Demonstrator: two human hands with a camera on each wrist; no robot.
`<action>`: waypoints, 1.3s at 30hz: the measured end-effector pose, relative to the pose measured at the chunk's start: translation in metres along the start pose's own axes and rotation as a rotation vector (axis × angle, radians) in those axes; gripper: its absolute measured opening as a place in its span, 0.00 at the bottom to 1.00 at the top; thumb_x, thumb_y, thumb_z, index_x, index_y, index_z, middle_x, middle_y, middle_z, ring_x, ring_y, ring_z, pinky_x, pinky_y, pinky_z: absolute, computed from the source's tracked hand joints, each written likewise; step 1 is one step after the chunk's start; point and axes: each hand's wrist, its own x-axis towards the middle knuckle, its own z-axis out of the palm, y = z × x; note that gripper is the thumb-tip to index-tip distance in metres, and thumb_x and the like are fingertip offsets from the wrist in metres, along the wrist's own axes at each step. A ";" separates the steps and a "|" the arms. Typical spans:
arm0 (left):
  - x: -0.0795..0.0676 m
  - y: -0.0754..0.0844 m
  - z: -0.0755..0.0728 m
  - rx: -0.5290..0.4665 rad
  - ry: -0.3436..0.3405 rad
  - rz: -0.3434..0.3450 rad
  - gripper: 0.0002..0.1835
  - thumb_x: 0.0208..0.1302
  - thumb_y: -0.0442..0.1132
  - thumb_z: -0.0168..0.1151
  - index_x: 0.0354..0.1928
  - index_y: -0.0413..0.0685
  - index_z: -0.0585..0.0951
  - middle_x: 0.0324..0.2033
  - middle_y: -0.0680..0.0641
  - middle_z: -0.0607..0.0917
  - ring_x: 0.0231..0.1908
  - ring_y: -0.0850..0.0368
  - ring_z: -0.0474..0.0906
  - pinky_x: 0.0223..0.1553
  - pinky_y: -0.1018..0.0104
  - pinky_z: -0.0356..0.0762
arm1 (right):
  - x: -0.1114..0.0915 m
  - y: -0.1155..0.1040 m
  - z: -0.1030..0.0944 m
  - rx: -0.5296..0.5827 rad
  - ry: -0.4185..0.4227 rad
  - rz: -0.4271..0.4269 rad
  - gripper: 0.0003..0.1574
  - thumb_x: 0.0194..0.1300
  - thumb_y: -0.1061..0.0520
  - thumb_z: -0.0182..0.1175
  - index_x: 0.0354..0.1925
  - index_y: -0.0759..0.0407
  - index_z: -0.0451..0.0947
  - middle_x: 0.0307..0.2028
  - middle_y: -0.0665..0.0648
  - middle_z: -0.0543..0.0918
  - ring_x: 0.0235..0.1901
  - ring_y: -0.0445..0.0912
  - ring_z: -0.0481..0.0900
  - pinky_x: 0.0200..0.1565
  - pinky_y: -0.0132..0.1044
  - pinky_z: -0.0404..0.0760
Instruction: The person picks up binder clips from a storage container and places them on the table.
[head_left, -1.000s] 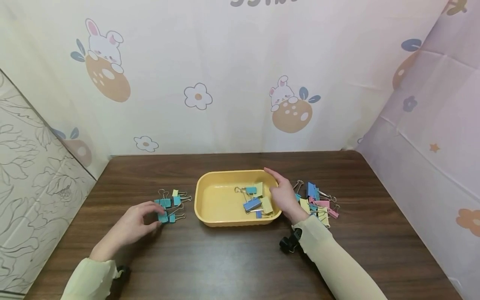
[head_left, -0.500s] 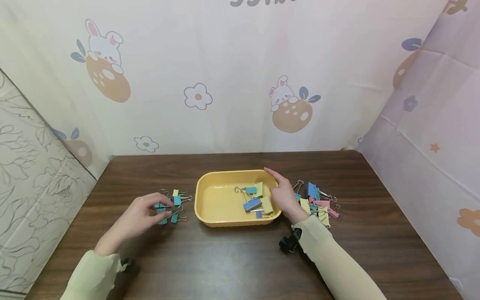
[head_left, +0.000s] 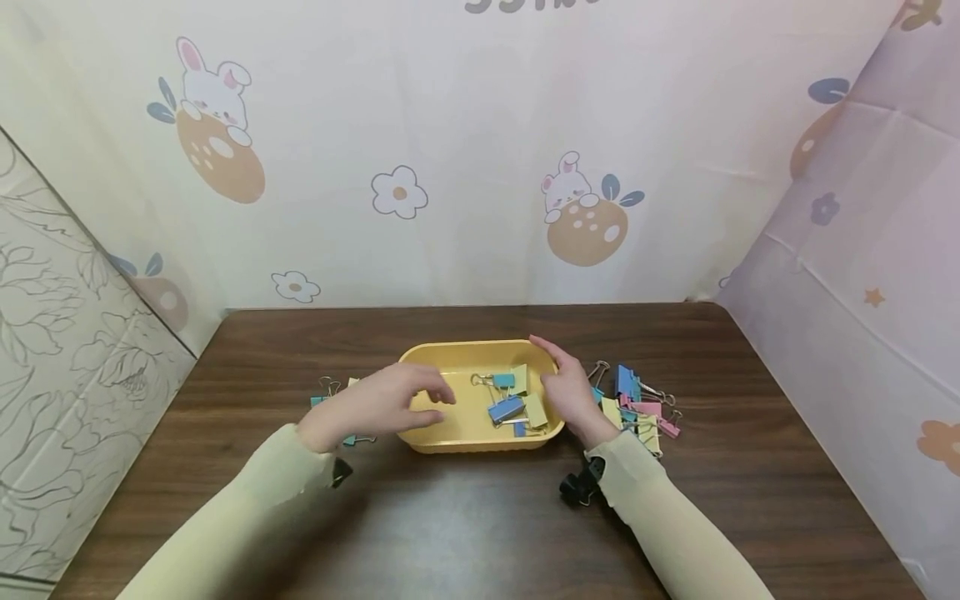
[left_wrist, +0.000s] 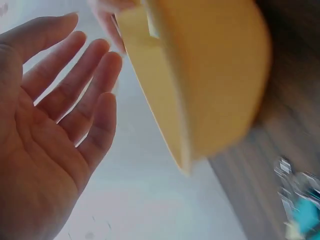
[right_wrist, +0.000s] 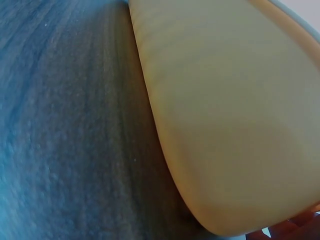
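Note:
My left hand [head_left: 386, 402] hovers over the left end of a yellow plastic tray [head_left: 442, 447]. Its fingers are loosely bent and apart, and the left wrist view shows a bare palm [left_wrist: 45, 135] holding nothing. At the tray's right end my right hand [head_left: 573, 392] grips the rim, one finger stretched along the back corner. Inside the tray's right half lie several binder clips: a blue one [head_left: 506, 408], a yellow one [head_left: 535, 411] and a teal one [head_left: 503, 381] among them. The right wrist view is mostly filled by the tray's outer wall [right_wrist: 235, 110].
Left of the tray, partly hidden by my left hand and forearm, are teal binder clips [head_left: 318, 401]. A mixed pile of blue, pink, yellow and teal binder clips [head_left: 637, 408] lies right of the tray. The dark wooden table [head_left: 450, 525] meets a patterned curtain [head_left: 472, 250] at the back.
My left hand has left the clips on the left and moved right, over the tray. The right hand stays on the rim, and the clips in the tray look unchanged.

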 end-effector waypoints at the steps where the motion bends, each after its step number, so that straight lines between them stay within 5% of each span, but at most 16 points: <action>1: 0.008 0.004 0.000 0.009 -0.033 0.000 0.09 0.65 0.41 0.66 0.47 0.53 0.85 0.43 0.52 0.85 0.44 0.59 0.80 0.48 0.61 0.77 | 0.000 0.000 0.000 0.000 -0.001 0.000 0.43 0.68 0.72 0.43 0.74 0.39 0.62 0.76 0.54 0.57 0.72 0.55 0.56 0.64 0.53 0.67; 7: 0.051 0.013 0.003 0.052 -0.173 0.042 0.15 0.64 0.39 0.67 0.52 0.48 0.83 0.48 0.50 0.84 0.44 0.57 0.81 0.49 0.64 0.77 | -0.001 -0.001 -0.001 -0.017 -0.001 -0.012 0.44 0.67 0.72 0.43 0.74 0.39 0.63 0.75 0.54 0.58 0.66 0.55 0.65 0.44 0.41 0.76; 10: 0.067 0.014 0.009 0.072 -0.231 0.051 0.19 0.63 0.39 0.68 0.56 0.47 0.82 0.50 0.50 0.83 0.45 0.56 0.81 0.49 0.66 0.76 | 0.000 -0.001 -0.001 -0.029 -0.003 -0.023 0.44 0.67 0.72 0.44 0.74 0.39 0.63 0.75 0.55 0.58 0.61 0.55 0.68 0.34 0.36 0.73; 17: 0.095 0.017 0.021 0.183 -0.291 0.099 0.25 0.57 0.38 0.73 0.59 0.48 0.80 0.52 0.49 0.80 0.49 0.56 0.78 0.53 0.67 0.74 | 0.000 0.000 -0.002 -0.031 -0.008 -0.022 0.44 0.66 0.72 0.44 0.74 0.40 0.63 0.75 0.56 0.58 0.63 0.56 0.66 0.37 0.37 0.74; 28: 0.115 0.011 0.041 0.304 -0.386 0.093 0.33 0.52 0.40 0.79 0.62 0.52 0.78 0.55 0.53 0.78 0.48 0.61 0.76 0.56 0.66 0.73 | 0.000 0.000 -0.002 -0.013 -0.016 -0.008 0.44 0.67 0.72 0.43 0.74 0.40 0.63 0.75 0.56 0.59 0.60 0.57 0.69 0.27 0.33 0.72; 39: 0.121 0.012 0.047 0.384 -0.412 0.118 0.27 0.52 0.38 0.78 0.56 0.55 0.82 0.47 0.54 0.77 0.41 0.61 0.75 0.50 0.67 0.75 | 0.002 0.002 -0.002 -0.038 -0.002 -0.027 0.43 0.67 0.72 0.43 0.74 0.41 0.63 0.74 0.57 0.60 0.63 0.56 0.66 0.42 0.38 0.74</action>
